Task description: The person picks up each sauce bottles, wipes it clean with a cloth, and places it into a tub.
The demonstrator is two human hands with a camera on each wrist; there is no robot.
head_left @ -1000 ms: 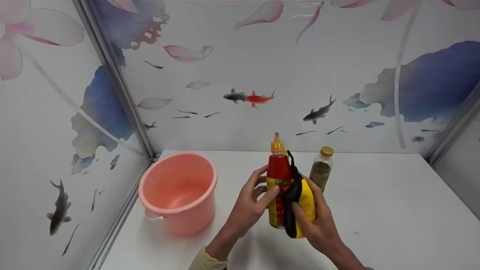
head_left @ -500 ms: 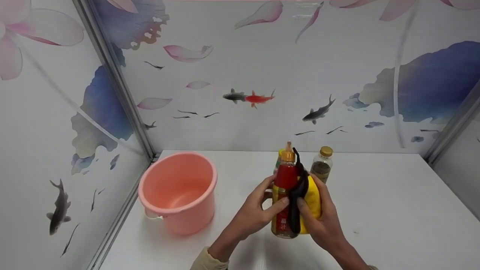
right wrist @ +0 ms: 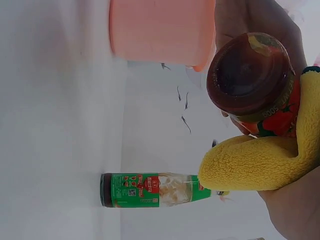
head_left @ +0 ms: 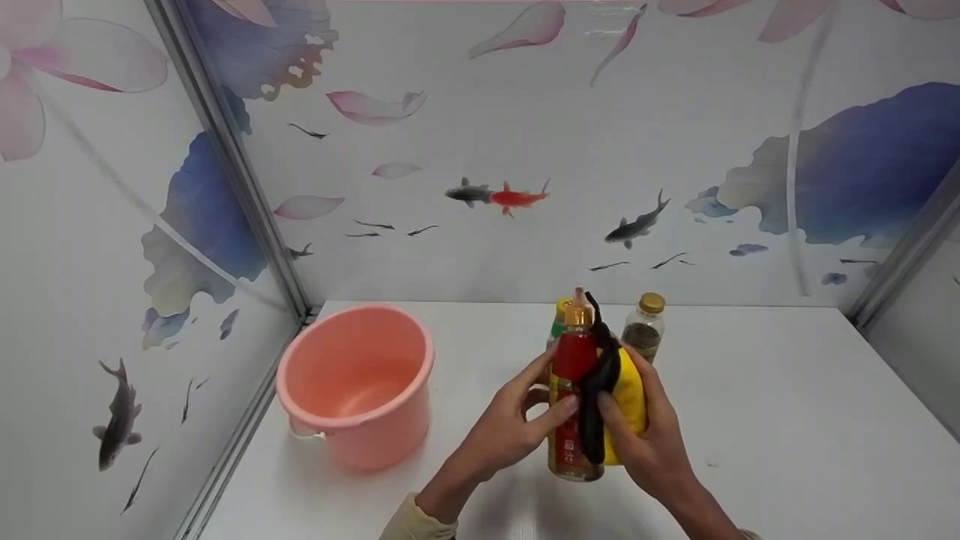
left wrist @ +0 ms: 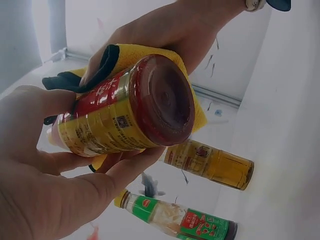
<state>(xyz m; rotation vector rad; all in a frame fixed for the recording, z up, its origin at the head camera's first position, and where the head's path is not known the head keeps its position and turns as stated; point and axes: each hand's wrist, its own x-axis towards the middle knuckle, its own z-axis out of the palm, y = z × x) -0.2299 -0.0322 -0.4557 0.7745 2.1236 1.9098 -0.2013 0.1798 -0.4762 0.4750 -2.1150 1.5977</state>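
Note:
My left hand [head_left: 504,429] grips a ketchup bottle [head_left: 576,358] with a red label and gold nozzle cap, held nearly upright over the white table. In the left wrist view, the base of the ketchup bottle [left wrist: 165,100] faces the camera. My right hand [head_left: 651,439] holds a folded yellow cloth [head_left: 631,394] with black trim against the bottle's right side. In the right wrist view, the fuzzy yellow cloth [right wrist: 255,160] wraps part of the bottle, beside a tomato picture. My right fingertips are mostly hidden behind the cloth.
A pink bucket [head_left: 382,442] stands on the table at the left. Behind the hands are a gold-capped bottle [head_left: 645,334] and a green-labelled bottle [right wrist: 145,190], partly hidden in the head view. A printed wall [head_left: 480,255] closes off the back.
Both hands have brought the bottle and cloth slightly right and lower in the head view. The bottle has turned a little, and the green-labelled bottle behind has come into sight.

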